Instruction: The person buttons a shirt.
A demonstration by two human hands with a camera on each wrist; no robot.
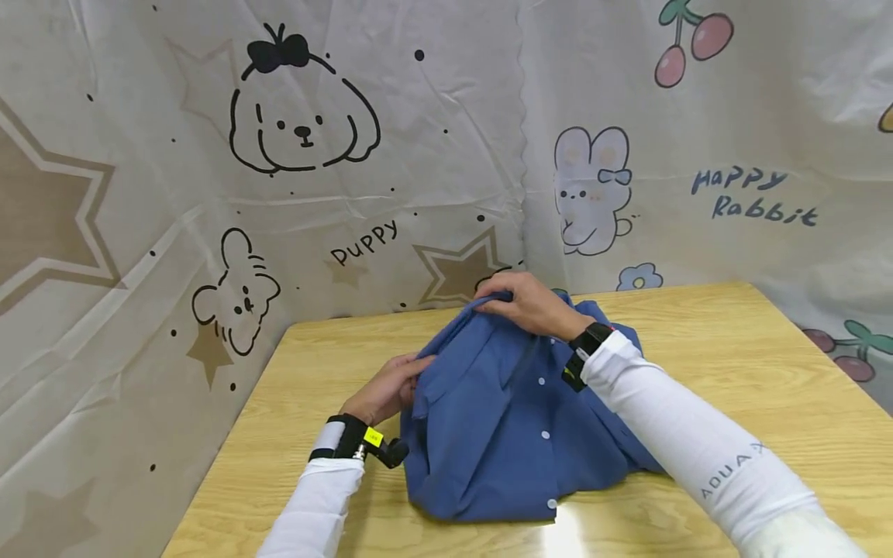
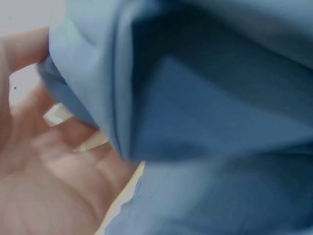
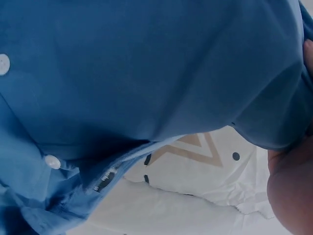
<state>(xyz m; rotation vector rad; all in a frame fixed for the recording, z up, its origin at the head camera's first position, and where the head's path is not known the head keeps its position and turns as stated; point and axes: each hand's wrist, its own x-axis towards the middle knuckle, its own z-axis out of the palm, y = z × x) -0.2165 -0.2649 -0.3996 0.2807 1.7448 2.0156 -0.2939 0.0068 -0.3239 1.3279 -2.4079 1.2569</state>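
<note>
Behind shirt (image 1: pixel 488 422) (blue), printed sheet (image 1: pixel 460 170)

A light wooden table (image 1: pixel 698 333) stands in front of a pale cloth (image 1: pixel 474 101) covered in drawings. A puppy (image 1: pixel 303 132) wears a black bow (image 1: pixel 281 53). A white bunny (image 1: pixel 593 198) is beside the words "Happy Rabbit" (image 1: pixel 756 195). Pink cherries (image 1: pixel 711 36) are up high, a blue flower (image 1: pixel 639 277) is lower down, and a big brown star (image 1: pixel 42 209) is far left.
</note>
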